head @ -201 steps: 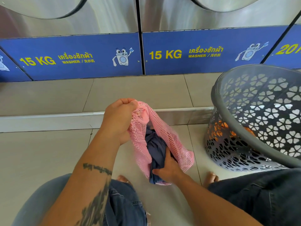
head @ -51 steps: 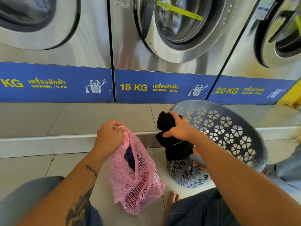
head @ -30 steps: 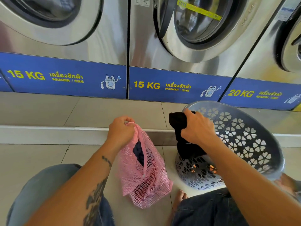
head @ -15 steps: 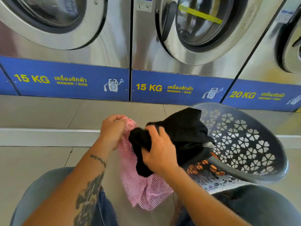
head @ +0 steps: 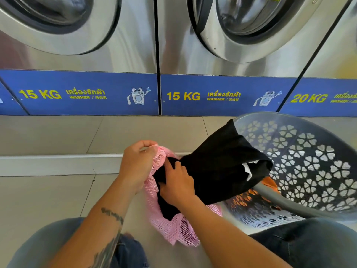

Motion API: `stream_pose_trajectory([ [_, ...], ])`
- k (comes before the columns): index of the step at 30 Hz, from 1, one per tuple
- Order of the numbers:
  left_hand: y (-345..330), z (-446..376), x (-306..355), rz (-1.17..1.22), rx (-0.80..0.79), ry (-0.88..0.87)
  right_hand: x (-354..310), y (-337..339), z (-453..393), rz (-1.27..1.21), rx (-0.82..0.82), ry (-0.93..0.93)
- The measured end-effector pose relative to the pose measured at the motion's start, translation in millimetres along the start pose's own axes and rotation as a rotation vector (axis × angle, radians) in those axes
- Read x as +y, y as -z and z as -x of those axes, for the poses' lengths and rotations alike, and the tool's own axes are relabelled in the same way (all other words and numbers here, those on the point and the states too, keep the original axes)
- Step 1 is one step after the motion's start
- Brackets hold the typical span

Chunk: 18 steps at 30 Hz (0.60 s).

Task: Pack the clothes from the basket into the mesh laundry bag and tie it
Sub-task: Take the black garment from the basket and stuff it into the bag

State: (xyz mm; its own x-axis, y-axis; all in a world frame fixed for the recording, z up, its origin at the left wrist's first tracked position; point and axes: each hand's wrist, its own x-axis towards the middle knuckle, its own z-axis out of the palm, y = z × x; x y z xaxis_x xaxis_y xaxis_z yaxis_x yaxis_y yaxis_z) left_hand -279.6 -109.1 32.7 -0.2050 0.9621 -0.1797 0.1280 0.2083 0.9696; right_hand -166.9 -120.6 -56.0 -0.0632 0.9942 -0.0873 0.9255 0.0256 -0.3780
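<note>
My left hand (head: 136,164) grips the top edge of the pink mesh laundry bag (head: 173,229), which hangs between my knees. My right hand (head: 177,183) holds a black garment (head: 222,167) and presses one end of it into the bag's mouth. The rest of the garment trails to the right over the rim of the grey perforated basket (head: 309,161). The basket is tilted toward me at the right, with orange clothing (head: 269,183) inside it.
Steel washing machines (head: 77,35) with blue 15 KG and 20 KG panels stand straight ahead on a raised tiled step (head: 58,163). My knees in jeans (head: 309,244) frame the bottom of the view over the tiled floor.
My right hand lifted the black garment out of the basket, carried it left to the bag and now has one end inside the mouth. My left hand stayed on the bag.
</note>
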Motion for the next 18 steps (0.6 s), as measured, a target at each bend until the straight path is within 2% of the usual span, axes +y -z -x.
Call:
stream_pose_trajectory([
  [5, -5, -3, -4, 0.017, 0.023, 0.023, -1, -11, -29, -0.027, -0.088, -0.106],
  [10, -17, -8, -4, 0.135, 0.003, 0.127, -7, -25, -55, -0.114, -0.184, -0.228],
  [15, -16, -24, -4, 0.269, 0.057, 0.209, 12, -52, -67, -0.152, -0.4, -0.362],
  [16, -16, -27, -5, 0.286, 0.071, 0.225, 16, -55, -68, -0.129, -0.438, -0.375],
  [18, -17, -32, -8, 0.302, 0.101, 0.239, 19, -59, -68, 0.074, -0.485, -0.302],
])
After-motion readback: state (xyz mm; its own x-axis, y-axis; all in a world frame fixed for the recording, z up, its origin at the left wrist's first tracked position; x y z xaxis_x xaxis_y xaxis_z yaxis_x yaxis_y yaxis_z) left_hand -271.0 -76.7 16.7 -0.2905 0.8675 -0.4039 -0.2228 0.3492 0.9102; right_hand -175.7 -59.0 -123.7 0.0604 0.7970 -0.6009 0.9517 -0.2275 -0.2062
